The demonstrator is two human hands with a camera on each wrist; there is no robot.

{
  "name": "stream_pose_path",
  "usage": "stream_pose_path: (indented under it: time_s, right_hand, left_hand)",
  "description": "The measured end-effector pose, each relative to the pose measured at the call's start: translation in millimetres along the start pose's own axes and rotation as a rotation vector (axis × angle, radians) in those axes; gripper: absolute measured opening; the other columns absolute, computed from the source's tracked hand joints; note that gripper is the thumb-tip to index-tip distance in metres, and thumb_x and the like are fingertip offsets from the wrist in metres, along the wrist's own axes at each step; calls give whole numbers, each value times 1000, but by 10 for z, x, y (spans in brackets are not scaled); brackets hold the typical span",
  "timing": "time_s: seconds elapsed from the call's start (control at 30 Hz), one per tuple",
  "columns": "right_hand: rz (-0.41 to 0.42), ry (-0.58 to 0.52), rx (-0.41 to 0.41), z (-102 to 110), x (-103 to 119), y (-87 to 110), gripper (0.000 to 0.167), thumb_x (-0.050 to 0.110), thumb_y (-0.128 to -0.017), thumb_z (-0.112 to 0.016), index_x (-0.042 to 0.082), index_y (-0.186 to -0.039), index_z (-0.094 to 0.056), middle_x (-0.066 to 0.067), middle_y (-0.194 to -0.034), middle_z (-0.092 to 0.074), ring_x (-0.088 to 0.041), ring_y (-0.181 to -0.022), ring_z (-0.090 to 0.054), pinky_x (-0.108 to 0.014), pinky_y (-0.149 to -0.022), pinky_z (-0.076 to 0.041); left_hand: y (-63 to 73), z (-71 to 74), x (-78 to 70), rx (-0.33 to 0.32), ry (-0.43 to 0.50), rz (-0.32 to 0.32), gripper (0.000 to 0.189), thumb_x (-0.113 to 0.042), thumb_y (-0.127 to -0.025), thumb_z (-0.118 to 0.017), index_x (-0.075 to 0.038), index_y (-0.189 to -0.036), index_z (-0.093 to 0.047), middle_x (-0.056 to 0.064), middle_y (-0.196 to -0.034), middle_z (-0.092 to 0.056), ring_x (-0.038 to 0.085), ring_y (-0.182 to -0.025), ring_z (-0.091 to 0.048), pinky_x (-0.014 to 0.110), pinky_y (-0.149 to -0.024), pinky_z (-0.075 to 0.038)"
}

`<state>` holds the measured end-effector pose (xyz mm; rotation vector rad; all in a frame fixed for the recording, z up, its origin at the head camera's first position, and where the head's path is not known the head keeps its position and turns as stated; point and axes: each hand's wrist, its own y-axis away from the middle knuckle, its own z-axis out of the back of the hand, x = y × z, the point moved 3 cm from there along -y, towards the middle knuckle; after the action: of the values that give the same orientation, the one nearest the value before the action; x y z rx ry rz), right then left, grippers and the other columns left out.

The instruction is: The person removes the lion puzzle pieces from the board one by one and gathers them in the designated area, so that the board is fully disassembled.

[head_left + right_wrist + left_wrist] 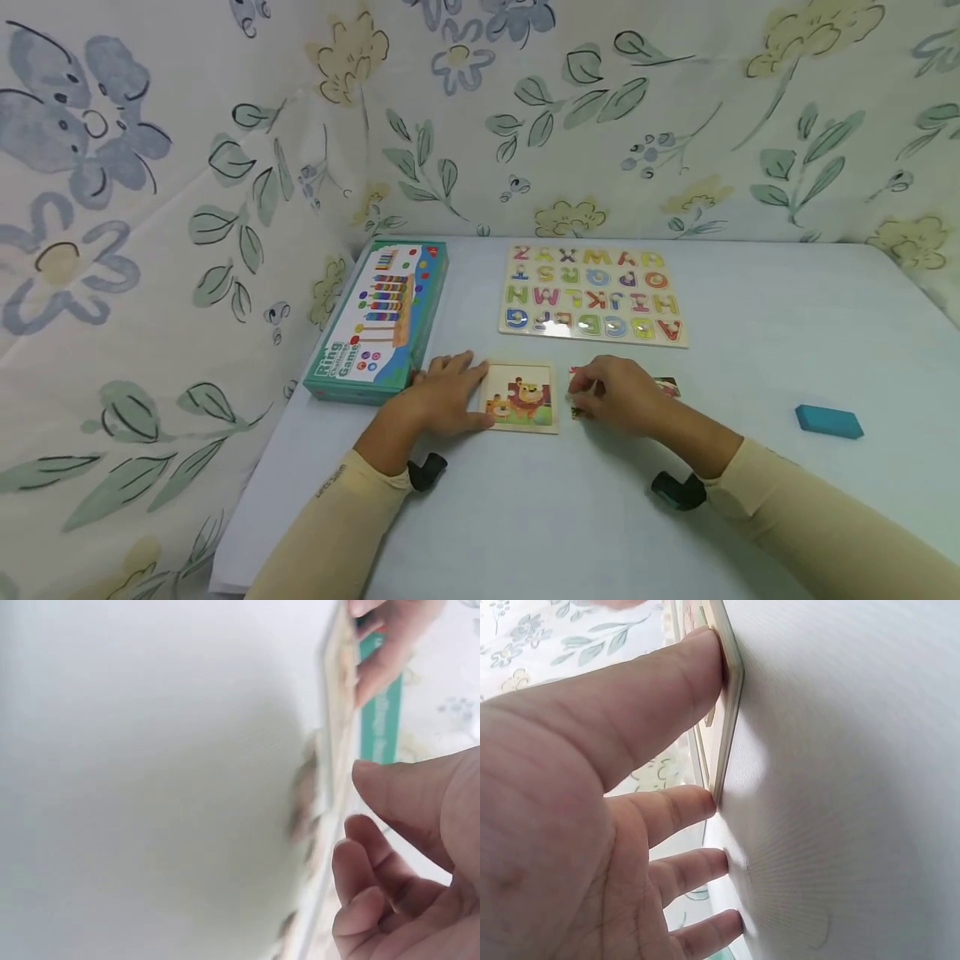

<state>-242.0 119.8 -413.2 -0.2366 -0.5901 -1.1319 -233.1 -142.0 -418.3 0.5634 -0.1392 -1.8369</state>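
A small square wooden puzzle board lies flat on the table, with bear picture pieces set in its lower part and a bare upper left. My left hand rests along its left side. In the left wrist view the thumb presses on the board's edge, and the straight index finger touches a corner. Just right of the board, my right hand reaches down over loose puzzle pieces, partly covering them. Its thumb and bent fingers stand apart in the right wrist view, with no piece visible between them.
A wooden alphabet board lies behind the puzzle. A boxed ring game lies at the left, close to my left hand. Over to the right sits a blue block. Floral cloth hangs behind the white table.
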Motion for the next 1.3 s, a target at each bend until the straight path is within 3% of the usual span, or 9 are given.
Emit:
stream_pose_path:
  time_s: [0.07,0.23,0.37,0.53,0.67,1.03,1.3]
  right_hand:
    - [2,4,2,-9,75,-69,10,16,-92,-76,16,-102,-77,0,-95,-65,-16,-78,-56,-31,-66,-49]
    - [13,72,66,-154,307,-268,34,28,-91,-77,15,-122,-71,-5,-115,-63,-20,-95,-58,-38,-83,-52]
    - [11,105,117,-263,440,-353,42,32,-91,-78,13,-127,-68,-10,-123,-57,-22,-100,-58,-42,-90,-54]
    - [-8,134,126,-308,477,-386,42,32,-90,-80,11,-125,-67,-11,-123,-57,-22,-101,-58,-45,-94,-54]
    - [-12,97,95,-307,473,-404,43,29,-86,-84,11,-121,-67,-8,-118,-59,-22,-100,-57,-42,-95,-54]
    - [-3,-73,41,-304,514,-421,28,18,-89,-81,16,-111,-63,2,-96,-65,-17,-89,-60,-32,-83,-55]
    - [-4,-204,5,-80,411,-318,18,15,-93,-77,17,-106,-66,-1,-100,-65,-17,-90,-66,-30,-77,-56]
  left_hand:
    - [-13,-5,1,2,-8,-3,88,-53,-94,-69,-22,-164,-27,8,-171,-17,40,-155,-15,67,-120,-20]
    - [-45,-24,0,15,-22,11,88,-56,-94,-67,-24,-164,-26,7,-172,-16,39,-156,-15,66,-120,-20]
    - [-68,-35,-24,26,-27,17,88,-58,-93,-66,-25,-164,-25,6,-172,-16,38,-155,-15,66,-120,-21]
    - [-74,-32,-66,22,-36,19,84,-57,-95,-64,-26,-164,-26,5,-172,-16,37,-156,-16,66,-120,-20]
    - [-55,-11,-84,13,-41,30,82,-53,-96,-64,-25,-164,-27,5,-172,-18,37,-155,-17,66,-120,-21]
    - [-31,10,-55,1,-28,55,82,-52,-95,-67,-24,-163,-30,6,-171,-19,38,-154,-18,66,-120,-21]
    - [-26,9,-47,1,-12,63,81,-52,-95,-66,-23,-163,-31,7,-171,-19,38,-155,-17,65,-121,-21]
